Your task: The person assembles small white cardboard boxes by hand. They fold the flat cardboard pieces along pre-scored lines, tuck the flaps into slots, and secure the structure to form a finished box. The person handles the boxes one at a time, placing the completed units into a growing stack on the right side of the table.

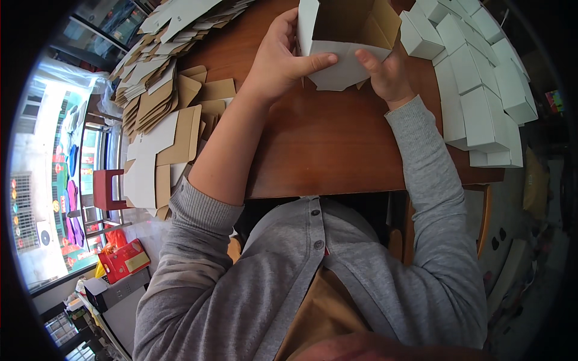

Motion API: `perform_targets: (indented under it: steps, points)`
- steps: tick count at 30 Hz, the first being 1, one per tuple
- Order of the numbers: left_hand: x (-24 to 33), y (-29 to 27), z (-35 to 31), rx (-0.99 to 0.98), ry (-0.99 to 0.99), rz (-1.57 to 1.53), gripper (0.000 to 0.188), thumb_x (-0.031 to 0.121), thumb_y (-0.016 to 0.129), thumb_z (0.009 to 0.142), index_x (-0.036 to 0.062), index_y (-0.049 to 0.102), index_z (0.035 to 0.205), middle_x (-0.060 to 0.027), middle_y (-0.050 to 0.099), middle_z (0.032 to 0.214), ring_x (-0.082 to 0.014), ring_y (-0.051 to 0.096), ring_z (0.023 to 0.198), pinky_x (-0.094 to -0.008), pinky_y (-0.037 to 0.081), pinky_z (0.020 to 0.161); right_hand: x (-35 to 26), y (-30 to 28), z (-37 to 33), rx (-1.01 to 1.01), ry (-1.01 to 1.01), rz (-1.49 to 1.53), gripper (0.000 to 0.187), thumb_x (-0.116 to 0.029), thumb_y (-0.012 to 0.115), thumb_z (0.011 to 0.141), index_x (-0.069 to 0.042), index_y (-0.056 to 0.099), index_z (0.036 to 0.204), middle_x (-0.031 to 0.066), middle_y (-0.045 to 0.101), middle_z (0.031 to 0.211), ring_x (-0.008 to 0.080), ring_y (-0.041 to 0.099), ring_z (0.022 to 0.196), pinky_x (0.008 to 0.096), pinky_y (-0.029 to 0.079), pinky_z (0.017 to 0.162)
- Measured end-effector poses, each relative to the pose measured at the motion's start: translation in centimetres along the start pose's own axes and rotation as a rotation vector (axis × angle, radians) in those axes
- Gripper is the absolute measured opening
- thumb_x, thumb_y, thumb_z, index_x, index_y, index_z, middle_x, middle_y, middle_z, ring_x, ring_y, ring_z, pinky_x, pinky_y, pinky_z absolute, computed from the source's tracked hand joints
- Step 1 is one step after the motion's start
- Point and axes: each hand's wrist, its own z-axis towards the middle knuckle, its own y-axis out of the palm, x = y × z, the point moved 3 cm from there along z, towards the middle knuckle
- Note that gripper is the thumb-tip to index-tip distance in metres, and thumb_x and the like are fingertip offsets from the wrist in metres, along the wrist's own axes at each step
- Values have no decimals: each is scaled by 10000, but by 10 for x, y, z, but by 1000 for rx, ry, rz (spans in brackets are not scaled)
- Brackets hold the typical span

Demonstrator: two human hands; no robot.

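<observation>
Between my two hands, above the far part of the brown table [325, 156], is a small white cardboard box [349, 63] with a brown inside. Its sides stand up and one end gapes, so the bare inner walls show. My left hand [286, 57] grips its left side, thumb lying across the near face and fingers behind. From the right my right hand [388, 72] holds it, with the thumb on the near face and the other fingers mostly hidden. A white flap hangs below the thumbs.
Flat, unfolded white-and-brown cartons [162, 102] lie in a heap along the table's left side. Folded white boxes [481, 114] are stacked at its right edge. A red stool [108, 189] and a red box [124, 260] stand off to the left.
</observation>
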Motion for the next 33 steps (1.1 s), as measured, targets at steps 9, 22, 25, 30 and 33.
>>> perform_targets:
  steps: [9, 22, 25, 30, 33]
  points:
    - [-7, -7, -1, 32, 93, 116, 984, 162, 842, 847, 22, 243, 1615, -138, 429, 1554, -252, 410, 1454, -421, 323, 1216, -31, 21, 10, 38, -111, -7, 904, -365, 747, 971, -17, 221, 1618, 158, 485, 1488, 259, 529, 1335, 403, 456, 1117]
    - [-8, -9, 1, 46, 181, 181, 1033, 265, 870, 839, 15, 239, 1617, -124, 440, 1541, -246, 400, 1455, -407, 303, 1218, -25, 19, 8, -41, -210, -306, 777, -355, 810, 909, -102, 445, 1547, 131, 468, 1492, 276, 488, 1368, 401, 431, 1133]
    - [-11, -10, 0, 61, 166, 177, 1024, 254, 875, 837, 11, 249, 1610, -126, 444, 1538, -247, 404, 1452, -405, 305, 1217, -24, 20, 5, -17, -154, -283, 697, -354, 824, 892, -118, 533, 1480, 119, 474, 1464, 275, 493, 1351, 398, 434, 1124]
    - [-10, -13, 3, 39, 205, 224, 1015, 245, 879, 832, 10, 264, 1604, -127, 449, 1533, -247, 407, 1450, -403, 306, 1216, -23, 19, 4, 0, -171, -348, 619, -358, 832, 883, -106, 582, 1390, 121, 487, 1429, 276, 508, 1322, 402, 443, 1107]
    - [-12, -13, 3, 51, 212, 226, 1013, 252, 880, 830, 8, 270, 1601, -127, 452, 1531, -246, 408, 1448, -403, 306, 1216, -24, 19, 5, -14, -139, -300, 595, -359, 835, 878, -104, 591, 1357, 128, 494, 1424, 289, 513, 1319, 410, 441, 1106]
